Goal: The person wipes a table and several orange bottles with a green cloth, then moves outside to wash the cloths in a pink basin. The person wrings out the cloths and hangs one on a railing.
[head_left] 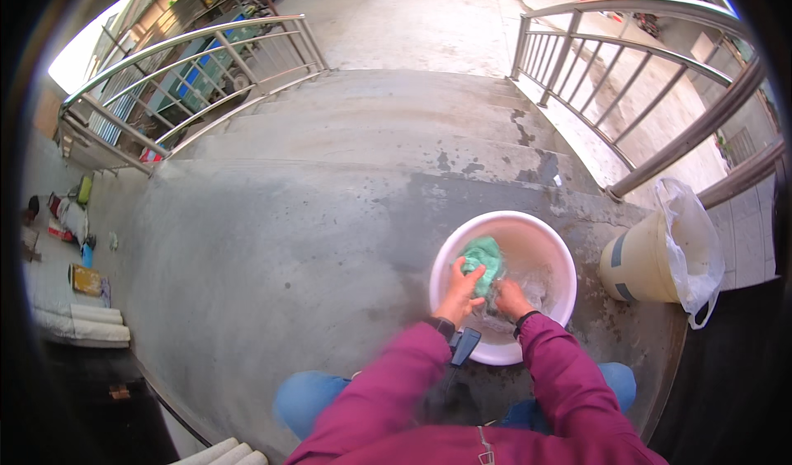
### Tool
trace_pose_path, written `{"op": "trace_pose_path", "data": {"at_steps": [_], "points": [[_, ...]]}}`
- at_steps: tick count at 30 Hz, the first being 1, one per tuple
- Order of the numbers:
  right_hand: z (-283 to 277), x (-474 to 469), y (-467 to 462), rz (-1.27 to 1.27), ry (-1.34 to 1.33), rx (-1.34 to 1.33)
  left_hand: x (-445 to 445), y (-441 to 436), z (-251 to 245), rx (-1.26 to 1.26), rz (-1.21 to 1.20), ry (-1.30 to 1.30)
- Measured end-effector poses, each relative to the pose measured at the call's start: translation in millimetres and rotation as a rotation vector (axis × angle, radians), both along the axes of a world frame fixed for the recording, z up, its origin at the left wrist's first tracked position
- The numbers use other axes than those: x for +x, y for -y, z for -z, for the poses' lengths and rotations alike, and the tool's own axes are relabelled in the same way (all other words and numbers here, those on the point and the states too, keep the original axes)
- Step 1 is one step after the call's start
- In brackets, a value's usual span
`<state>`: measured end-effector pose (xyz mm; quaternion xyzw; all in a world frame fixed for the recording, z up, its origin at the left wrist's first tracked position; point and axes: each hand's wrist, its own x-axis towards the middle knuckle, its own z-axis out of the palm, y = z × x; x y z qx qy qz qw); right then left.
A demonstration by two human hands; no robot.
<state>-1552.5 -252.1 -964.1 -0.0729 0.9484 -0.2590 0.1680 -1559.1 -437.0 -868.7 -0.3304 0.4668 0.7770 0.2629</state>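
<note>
A white plastic basin [443, 261] with water in it stands on the concrete floor before me. Inside, on its left side, is a wet green cloth [483, 256]. My left hand [460, 293] grips the cloth's near left side, thumb and fingers spread over it. Just right of the cloth, my right hand [512, 298] is curled low over stirred-up water [533, 284]. Its fingertips are hidden, so what they hold is unclear. Dark bands circle both wrists, and a dark grey device [465, 346] hangs by the left one.
Right of the basin stands a cream bucket [637, 261] lined with a white plastic bag [690, 248]. Concrete steps [396, 115] descend ahead between metal railings [232, 50]. Wet patches [445, 202] darken the floor. Assorted items, including a yellow box [85, 280], lie at far left.
</note>
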Motion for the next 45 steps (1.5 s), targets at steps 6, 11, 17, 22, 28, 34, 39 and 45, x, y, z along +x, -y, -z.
{"op": "trace_pose_path", "data": {"at_steps": [6,11,17,22,28,34,39,45], "points": [[-20,-9,-13,0.294,0.294,-0.092,7,-2,-8,-0.028,0.007,0.037],[-97,-13,23,0.512,0.802,-1.158,15,0,-5,-0.025,0.054,-0.148],[-197,-2,58,0.257,0.631,-1.139,-4,5,0,0.453,-0.063,-0.087],[-197,11,78,0.156,0.124,-0.699,8,1,-11,0.284,-0.011,-0.202],[-173,4,86,0.03,-0.495,-0.538,13,-8,-20,0.199,-0.02,-0.408],[-128,-21,54,0.136,-0.506,-0.323,-17,-24,0,0.387,-0.238,-0.007],[-59,-37,7,0.545,-0.002,-0.495,-14,-8,3,0.235,-0.228,-0.053],[-6,-38,-14,0.616,-0.214,-0.333,-6,12,-12,-0.147,-0.109,0.097]]}}
